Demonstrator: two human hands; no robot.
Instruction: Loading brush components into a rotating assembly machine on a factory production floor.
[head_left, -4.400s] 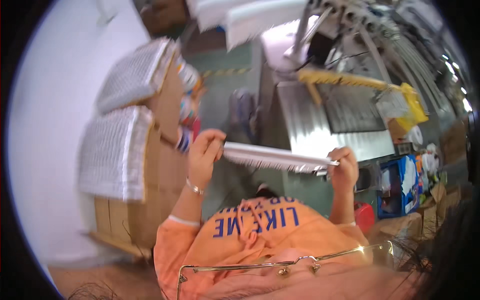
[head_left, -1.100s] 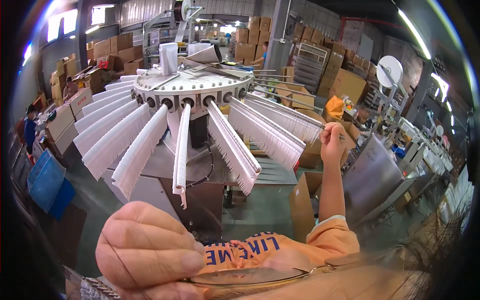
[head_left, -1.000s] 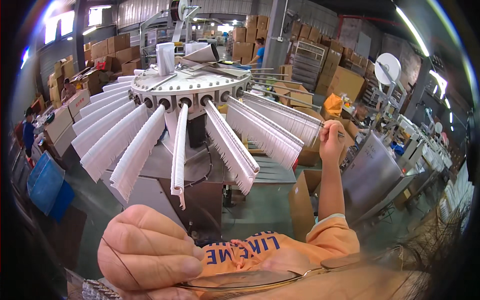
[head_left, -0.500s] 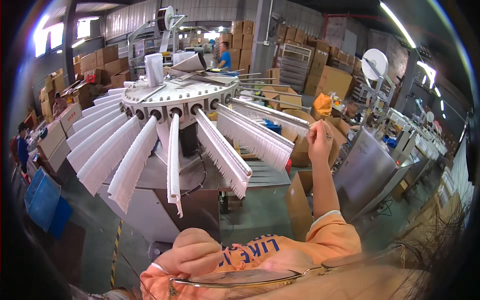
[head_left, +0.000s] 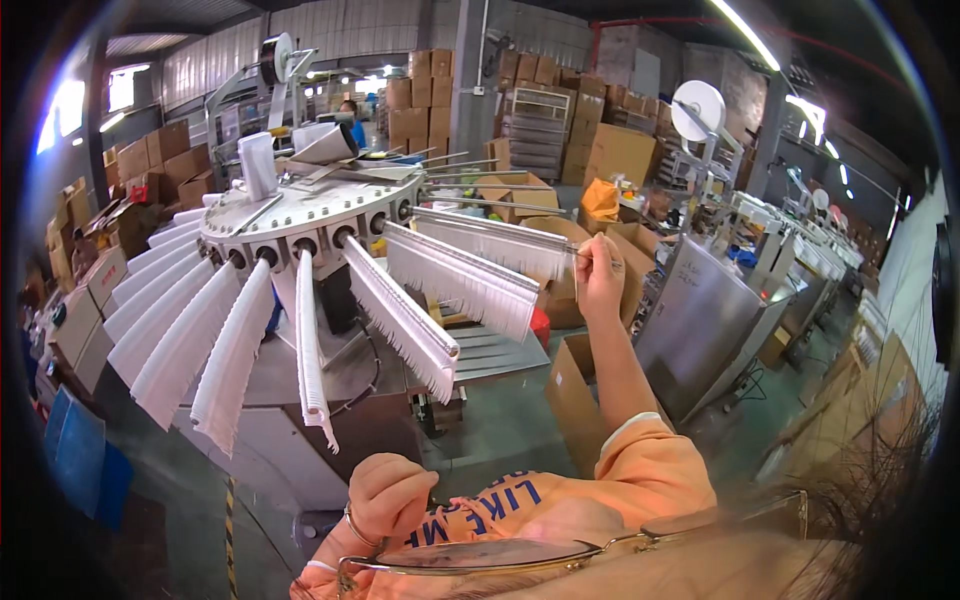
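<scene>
Right fingers [head_left: 597,256] hold rod [head_left: 500,229] pointing right, slightly downward.

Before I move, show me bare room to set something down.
Bare floor shows between the machine base and the open cardboard box, and between that base and the blue bin. Crowded: around the disc, where white fringed strips fan out.

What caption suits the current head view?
Right hand at the end of one white fringed strip on a round machine; left hand curled.

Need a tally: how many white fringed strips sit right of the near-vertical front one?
3: nearest strip beside it, middle strip beyond, far strip ending at the right hand. None seems hidden.
</scene>
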